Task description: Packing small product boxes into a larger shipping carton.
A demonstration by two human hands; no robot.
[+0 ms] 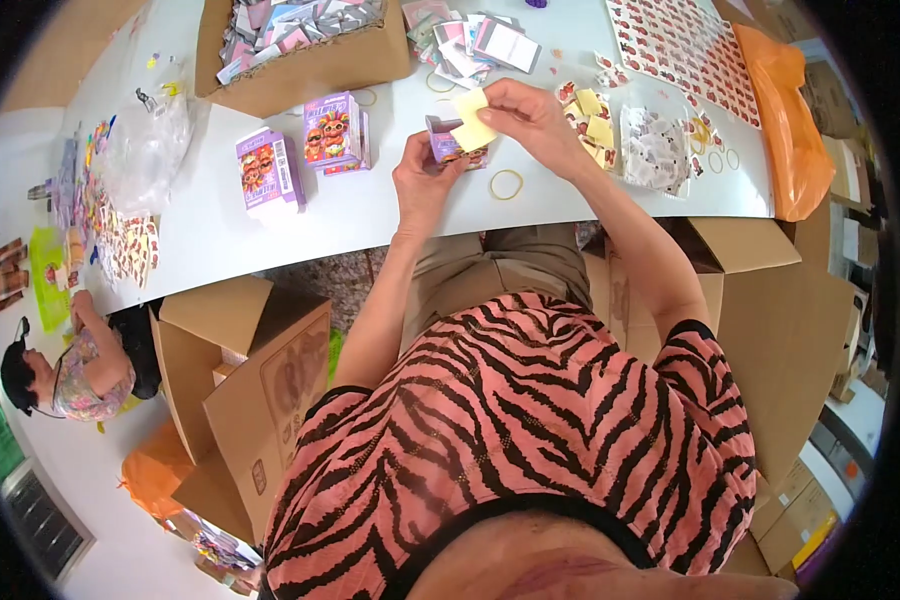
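Over the white table [370, 205], my left hand [422, 180] grips a small purple box [442, 140] steady while my right hand [530, 115] fingers pinch a yellow card [473, 120] above its opening.

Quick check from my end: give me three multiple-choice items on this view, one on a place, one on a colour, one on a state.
1. Where does the yellow rubber band lie?
A. On the white table, near its front edge
B. Inside a cardboard box
C. On the floor

2. What colour is the square paper sheet in the right hand?
A. Green
B. Pale yellow
C. Red

3. What is the left hand doing?
A. Resting empty
B. Pressing the table
C. Gripping a small purple printed box

Answers: 1 A, the band lies flat by the edge; 2 B, the sheet is pale yellow; 3 C, fingers wrap the box.
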